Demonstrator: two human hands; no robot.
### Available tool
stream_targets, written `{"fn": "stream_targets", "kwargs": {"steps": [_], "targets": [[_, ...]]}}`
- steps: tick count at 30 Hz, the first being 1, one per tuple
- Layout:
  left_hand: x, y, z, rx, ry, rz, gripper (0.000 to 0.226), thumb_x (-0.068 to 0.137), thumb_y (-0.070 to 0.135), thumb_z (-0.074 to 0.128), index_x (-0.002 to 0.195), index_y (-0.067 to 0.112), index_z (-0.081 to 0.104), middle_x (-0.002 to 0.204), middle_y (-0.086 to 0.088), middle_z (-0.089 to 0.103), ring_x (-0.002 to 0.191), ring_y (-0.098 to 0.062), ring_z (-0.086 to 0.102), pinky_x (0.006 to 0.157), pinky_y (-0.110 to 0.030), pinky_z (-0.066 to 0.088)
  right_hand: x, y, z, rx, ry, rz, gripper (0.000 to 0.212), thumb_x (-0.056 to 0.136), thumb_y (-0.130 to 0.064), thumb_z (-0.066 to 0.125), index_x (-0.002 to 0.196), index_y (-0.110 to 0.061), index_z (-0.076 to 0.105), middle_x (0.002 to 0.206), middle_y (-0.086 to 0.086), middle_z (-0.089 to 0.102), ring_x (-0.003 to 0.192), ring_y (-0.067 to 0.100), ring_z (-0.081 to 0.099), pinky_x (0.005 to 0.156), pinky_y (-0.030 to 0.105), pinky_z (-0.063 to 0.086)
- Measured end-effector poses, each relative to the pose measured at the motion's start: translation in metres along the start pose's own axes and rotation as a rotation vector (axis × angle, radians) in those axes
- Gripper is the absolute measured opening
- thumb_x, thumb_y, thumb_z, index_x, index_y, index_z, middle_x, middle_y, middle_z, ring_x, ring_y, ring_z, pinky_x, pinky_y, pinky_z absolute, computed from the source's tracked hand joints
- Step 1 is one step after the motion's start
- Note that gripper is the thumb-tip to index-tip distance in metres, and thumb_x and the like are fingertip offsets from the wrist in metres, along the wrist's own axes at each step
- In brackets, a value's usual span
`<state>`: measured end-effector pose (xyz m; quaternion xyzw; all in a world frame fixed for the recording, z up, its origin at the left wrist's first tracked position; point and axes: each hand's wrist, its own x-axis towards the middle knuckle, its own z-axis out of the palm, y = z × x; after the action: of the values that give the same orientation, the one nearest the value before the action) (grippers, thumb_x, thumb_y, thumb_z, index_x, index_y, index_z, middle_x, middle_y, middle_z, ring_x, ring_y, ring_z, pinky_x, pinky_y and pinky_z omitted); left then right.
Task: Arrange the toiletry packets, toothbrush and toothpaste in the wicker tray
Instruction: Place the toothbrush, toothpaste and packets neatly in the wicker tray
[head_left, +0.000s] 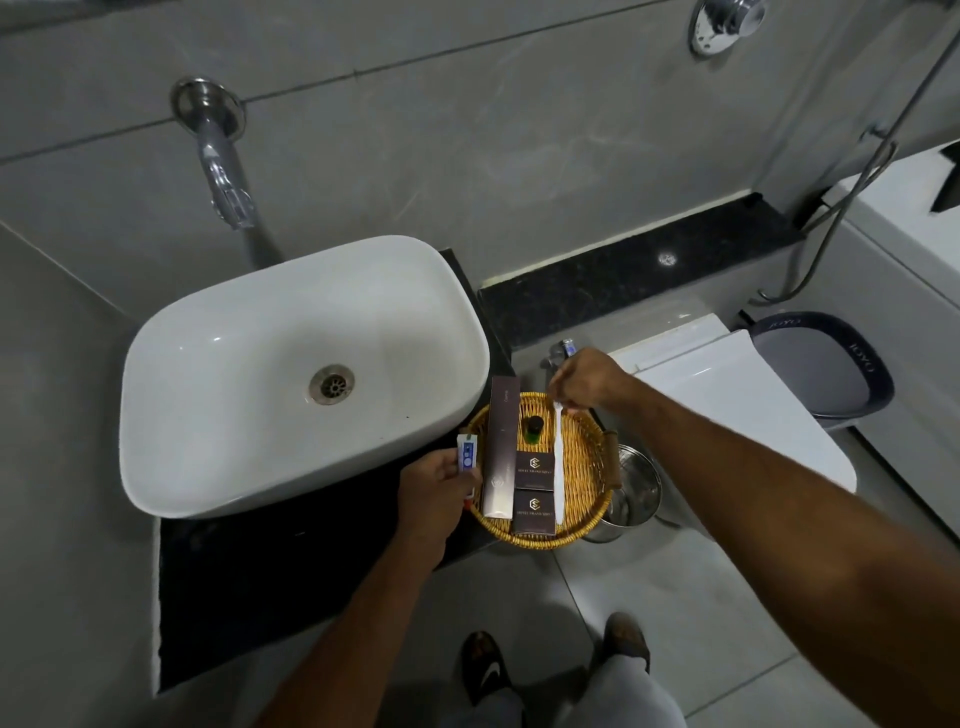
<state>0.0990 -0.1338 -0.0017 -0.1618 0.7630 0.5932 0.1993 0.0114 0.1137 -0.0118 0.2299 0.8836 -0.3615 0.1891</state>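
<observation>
- Right hand (587, 382) pinches toothbrush (559, 467) head; light, stiff; lies at 3 o'clock in wicker tray (587, 467).
- Left hand (434, 493) grips toothpaste (466, 454); soft tube, hold mid-body.

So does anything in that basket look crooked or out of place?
Mostly tidy. The long brown packet sticks out past the wicker tray rim toward the sink, and the toothpaste is outside it, in the left hand.

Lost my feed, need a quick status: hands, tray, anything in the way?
Left hand holds toothpaste beside tray. Right hand pinches toothbrush, laid along tray's right side. Long packet, two boxes, small bottle already in. Nothing blocking.
</observation>
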Motion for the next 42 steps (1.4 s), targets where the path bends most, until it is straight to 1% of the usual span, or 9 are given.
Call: {"fn": "stream_targets", "kwargs": {"steps": [13, 16, 19, 25, 30, 33, 35, 37, 42], "targets": [[0.001, 0.018, 0.012, 0.209, -0.093, 0.234, 0.023, 0.087, 0.018, 0.067, 0.11, 0.015, 0.07, 0.102, 0.001, 0.075, 0.092, -0.01, 0.069, 0.081, -0.033, 0.058, -0.023, 0.012, -0.002, 0.16, 0.142, 0.019, 0.005, 0.089, -0.01, 0.069, 0.092, -0.008, 0.073, 0.089, 0.009, 0.072, 0.075, 0.014, 0.068, 0.057, 0.023, 0.053], [-0.005, 0.017, 0.022, 0.391, -0.164, 0.46, 0.019, 0.081, 0.02, 0.073, 0.1, 0.021, 0.074, 0.12, 0.002, 0.065, 0.108, -0.008, 0.056, 0.091, -0.028, 0.051, -0.04, 0.019, -0.005, 0.381, -0.049, 0.055, 0.003, 0.09, -0.007, 0.069, 0.091, -0.007, 0.072, 0.076, 0.01, 0.072, 0.054, 0.01, 0.064, 0.046, 0.02, 0.051], [-0.011, 0.017, 0.034, 0.511, -0.171, 0.681, 0.015, 0.075, 0.017, 0.077, 0.088, 0.023, 0.077, 0.122, 0.004, 0.045, 0.117, -0.01, 0.037, 0.093, -0.02, 0.039, -0.056, 0.026, -0.008, 0.611, -0.329, 0.107, 0.013, 0.092, -0.006, 0.067, 0.103, 0.0, 0.072, 0.079, 0.014, 0.074, 0.056, 0.013, 0.066, 0.046, 0.02, 0.053], [-0.019, 0.017, 0.048, 0.656, -0.142, 0.964, 0.013, 0.073, 0.019, 0.072, 0.078, 0.03, 0.079, 0.118, -0.008, 0.058, 0.112, -0.016, 0.041, 0.088, -0.028, 0.042, -0.07, 0.035, -0.009, 0.666, -0.705, 0.165, 0.011, 0.095, -0.007, 0.062, 0.098, 0.0, 0.07, 0.085, 0.02, 0.069, 0.066, 0.02, 0.073, 0.051, 0.021, 0.056], [-0.021, 0.002, 0.052, 0.6, -0.207, 0.925, 0.016, 0.076, 0.01, 0.072, 0.078, 0.025, 0.078, 0.116, -0.013, 0.055, 0.111, -0.024, 0.047, 0.08, -0.045, 0.055, -0.074, 0.04, -0.016, 0.656, -0.746, 0.081, 0.012, 0.09, 0.007, 0.064, 0.098, 0.002, 0.071, 0.081, 0.016, 0.07, 0.062, 0.015, 0.071, 0.049, 0.018, 0.055], [-0.017, -0.002, 0.052, 0.664, -0.165, 0.918, 0.025, 0.075, 0.005, 0.072, 0.095, 0.018, 0.076, 0.116, -0.015, 0.057, 0.11, -0.022, 0.048, 0.087, -0.046, 0.054, -0.074, 0.037, -0.023, 0.485, -0.569, 0.021, 0.012, 0.087, 0.004, 0.068, 0.091, -0.005, 0.076, 0.071, 0.009, 0.071, 0.056, 0.012, 0.064, 0.042, 0.018, 0.047], [-0.011, -0.006, 0.049, 0.779, -0.109, 0.92, 0.036, 0.076, 0.008, 0.071, 0.111, 0.015, 0.069, 0.122, -0.014, 0.06, 0.116, -0.027, 0.052, 0.104, -0.058, 0.041, -0.071, 0.035, -0.028, 0.306, -0.397, -0.05, 0.011, 0.086, -0.003, 0.072, 0.088, -0.012, 0.078, 0.067, -0.003, 0.072, 0.063, 0.01, 0.06, 0.051, 0.021, 0.047], [-0.005, -0.011, 0.044, 0.854, -0.077, 0.878, 0.044, 0.082, 0.01, 0.067, 0.125, 0.009, 0.06, 0.132, -0.017, 0.058, 0.127, -0.035, 0.049, 0.111, -0.064, 0.029, -0.068, 0.034, -0.029, 0.194, -0.279, -0.096, 0.009, 0.085, -0.01, 0.074, 0.086, -0.017, 0.079, 0.075, -0.012, 0.074, 0.078, 0.006, 0.066, 0.077, 0.03, 0.056], [0.006, -0.019, 0.031, 0.956, -0.06, 0.738, 0.053, 0.094, 0.018, 0.054, 0.141, 0.0, 0.039, 0.152, -0.02, 0.037, 0.144, -0.036, 0.027, 0.117, -0.043, 0.02, -0.057, 0.039, -0.02, 0.009, -0.16, -0.039, 0.005, 0.081, -0.02, 0.079, 0.085, -0.024, 0.079, 0.084, -0.015, 0.071, 0.098, 0.007, 0.064, 0.111, 0.048, 0.04]]}}
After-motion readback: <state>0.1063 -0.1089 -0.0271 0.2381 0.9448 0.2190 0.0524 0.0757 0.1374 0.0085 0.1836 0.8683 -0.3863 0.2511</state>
